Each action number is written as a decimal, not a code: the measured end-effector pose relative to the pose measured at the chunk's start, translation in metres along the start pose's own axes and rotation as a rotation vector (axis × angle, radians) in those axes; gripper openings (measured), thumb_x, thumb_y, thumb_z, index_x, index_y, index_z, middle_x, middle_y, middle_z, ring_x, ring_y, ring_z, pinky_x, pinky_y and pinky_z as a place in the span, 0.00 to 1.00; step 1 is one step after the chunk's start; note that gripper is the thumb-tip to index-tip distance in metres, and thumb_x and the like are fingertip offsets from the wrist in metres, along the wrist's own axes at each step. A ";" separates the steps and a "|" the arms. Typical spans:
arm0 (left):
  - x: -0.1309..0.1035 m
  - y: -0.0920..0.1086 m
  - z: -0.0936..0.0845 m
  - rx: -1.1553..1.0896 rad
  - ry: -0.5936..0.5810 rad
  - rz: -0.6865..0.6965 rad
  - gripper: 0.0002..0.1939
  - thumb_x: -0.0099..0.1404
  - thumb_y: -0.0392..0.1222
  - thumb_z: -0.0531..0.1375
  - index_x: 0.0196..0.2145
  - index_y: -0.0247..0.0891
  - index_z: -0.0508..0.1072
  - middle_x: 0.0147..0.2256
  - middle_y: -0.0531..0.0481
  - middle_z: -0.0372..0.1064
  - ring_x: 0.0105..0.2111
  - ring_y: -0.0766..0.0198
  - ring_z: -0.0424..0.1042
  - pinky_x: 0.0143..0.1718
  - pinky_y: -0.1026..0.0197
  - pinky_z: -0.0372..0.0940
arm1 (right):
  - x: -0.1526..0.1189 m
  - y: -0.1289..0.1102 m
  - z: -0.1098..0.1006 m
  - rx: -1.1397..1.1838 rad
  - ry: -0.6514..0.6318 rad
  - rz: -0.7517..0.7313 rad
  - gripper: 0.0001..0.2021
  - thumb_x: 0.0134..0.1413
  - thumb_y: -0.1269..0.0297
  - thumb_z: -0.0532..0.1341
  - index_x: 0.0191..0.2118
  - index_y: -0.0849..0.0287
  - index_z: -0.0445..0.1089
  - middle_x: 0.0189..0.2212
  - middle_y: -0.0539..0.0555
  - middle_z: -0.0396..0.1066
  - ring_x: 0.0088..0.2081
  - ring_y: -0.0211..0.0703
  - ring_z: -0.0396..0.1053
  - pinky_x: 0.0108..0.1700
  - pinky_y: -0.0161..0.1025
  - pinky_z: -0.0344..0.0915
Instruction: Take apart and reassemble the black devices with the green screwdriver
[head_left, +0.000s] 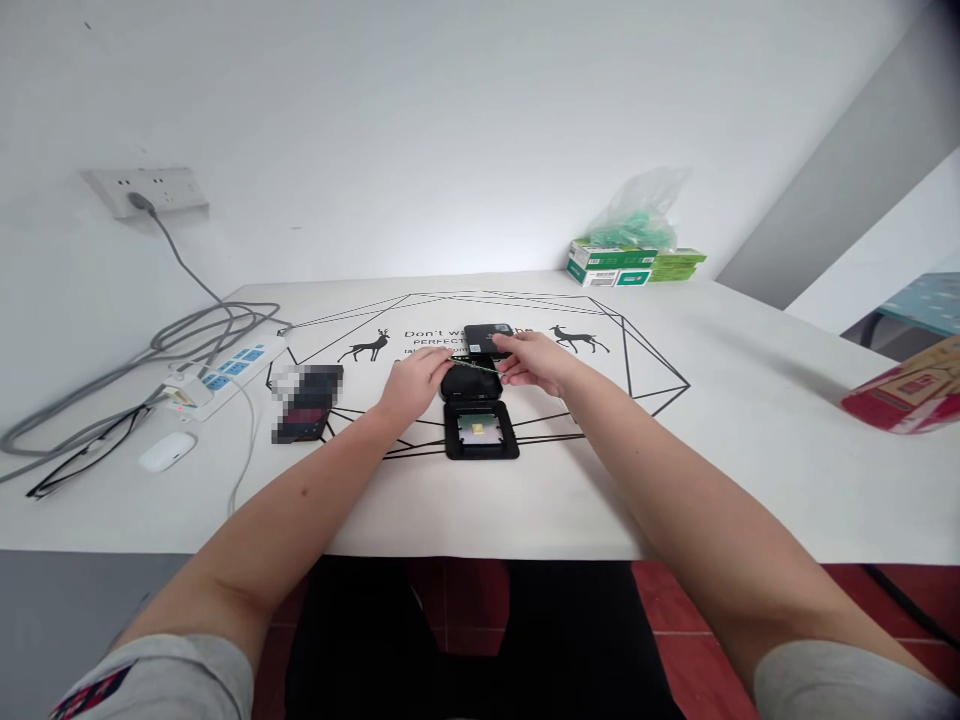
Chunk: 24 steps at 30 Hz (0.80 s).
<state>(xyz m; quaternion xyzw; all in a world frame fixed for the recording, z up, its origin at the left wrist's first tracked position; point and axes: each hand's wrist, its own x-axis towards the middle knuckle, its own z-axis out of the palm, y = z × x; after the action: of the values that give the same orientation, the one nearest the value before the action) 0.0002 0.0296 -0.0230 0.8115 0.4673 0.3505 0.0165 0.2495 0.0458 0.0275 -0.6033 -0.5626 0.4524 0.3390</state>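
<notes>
Head view: gripping a thin board (pixel 478 367), probably light, stiff, fragile and best held by its edges, with left fingers (pixel 435 364) and right fingers (pixel 519 378) at opposite ends.

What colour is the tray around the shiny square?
The tray is black, best in the head view.

On the table (pixel 750 480), a case (pixel 511 432) lies just below mid-frame; left, a mouse (pixel 166 451) and a power strip (pixel 234 370); upper right, boxes (pixel 611 272) with a plastic bag (pixel 641 212) on top.
</notes>
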 end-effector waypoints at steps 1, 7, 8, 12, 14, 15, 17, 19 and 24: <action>0.000 -0.001 0.003 -0.016 0.030 0.021 0.17 0.82 0.44 0.55 0.56 0.42 0.83 0.57 0.44 0.83 0.60 0.52 0.80 0.69 0.47 0.71 | -0.002 0.004 0.001 0.070 -0.006 0.023 0.11 0.70 0.57 0.65 0.38 0.55 0.68 0.29 0.55 0.75 0.30 0.42 0.77 0.35 0.41 0.79; -0.004 -0.006 0.010 -0.068 0.033 0.083 0.16 0.82 0.47 0.57 0.59 0.46 0.82 0.59 0.44 0.82 0.60 0.51 0.81 0.65 0.46 0.74 | 0.005 0.022 -0.003 0.302 0.083 0.043 0.16 0.54 0.78 0.72 0.41 0.56 0.67 0.32 0.52 0.77 0.32 0.38 0.78 0.37 0.34 0.80; -0.004 -0.006 0.008 -0.060 -0.009 0.082 0.18 0.82 0.48 0.59 0.63 0.46 0.79 0.61 0.43 0.80 0.62 0.50 0.79 0.65 0.45 0.74 | 0.008 0.024 -0.009 0.306 0.127 0.036 0.17 0.53 0.77 0.72 0.43 0.56 0.68 0.32 0.51 0.76 0.31 0.37 0.77 0.33 0.33 0.78; -0.005 -0.011 -0.001 0.047 -0.241 0.019 0.24 0.79 0.55 0.60 0.65 0.44 0.77 0.72 0.40 0.69 0.71 0.43 0.70 0.72 0.36 0.64 | 0.020 0.038 -0.042 0.238 0.304 -0.009 0.20 0.50 0.77 0.71 0.46 0.55 0.68 0.37 0.51 0.77 0.31 0.37 0.73 0.29 0.32 0.70; -0.004 -0.013 -0.004 0.103 -0.341 -0.010 0.22 0.77 0.58 0.61 0.57 0.42 0.81 0.72 0.38 0.68 0.71 0.39 0.69 0.73 0.33 0.61 | 0.024 0.046 -0.054 0.171 0.360 -0.020 0.18 0.48 0.76 0.71 0.44 0.56 0.68 0.40 0.53 0.77 0.33 0.37 0.72 0.32 0.34 0.70; -0.004 -0.015 -0.005 0.117 -0.374 -0.026 0.22 0.76 0.59 0.61 0.55 0.42 0.82 0.71 0.38 0.70 0.70 0.38 0.70 0.72 0.33 0.61 | 0.026 0.049 -0.056 0.131 0.375 -0.026 0.18 0.47 0.75 0.70 0.43 0.57 0.69 0.41 0.54 0.77 0.34 0.38 0.72 0.33 0.35 0.69; -0.003 -0.018 -0.006 0.118 -0.405 -0.046 0.22 0.76 0.61 0.59 0.52 0.43 0.82 0.66 0.39 0.75 0.68 0.38 0.72 0.72 0.34 0.61 | 0.028 0.054 -0.056 0.037 0.391 -0.041 0.18 0.46 0.74 0.70 0.44 0.57 0.70 0.42 0.54 0.78 0.35 0.39 0.72 0.35 0.36 0.69; -0.002 -0.019 -0.008 0.099 -0.411 -0.048 0.23 0.76 0.62 0.58 0.52 0.43 0.81 0.61 0.41 0.79 0.67 0.39 0.73 0.72 0.35 0.61 | 0.027 0.056 -0.052 -0.066 0.391 -0.056 0.18 0.48 0.74 0.69 0.47 0.57 0.72 0.43 0.55 0.79 0.35 0.40 0.71 0.36 0.37 0.68; -0.003 -0.019 -0.010 0.071 -0.418 -0.068 0.25 0.75 0.61 0.58 0.58 0.43 0.79 0.60 0.41 0.80 0.63 0.41 0.76 0.72 0.35 0.59 | 0.023 0.050 -0.045 -0.350 0.353 -0.072 0.12 0.51 0.76 0.68 0.42 0.58 0.76 0.44 0.58 0.81 0.40 0.47 0.75 0.43 0.42 0.71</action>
<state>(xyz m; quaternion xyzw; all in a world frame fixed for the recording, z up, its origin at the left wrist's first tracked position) -0.0212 0.0350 -0.0239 0.8503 0.4929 0.1573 0.0962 0.3088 0.0658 -0.0056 -0.7020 -0.5856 0.2235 0.3381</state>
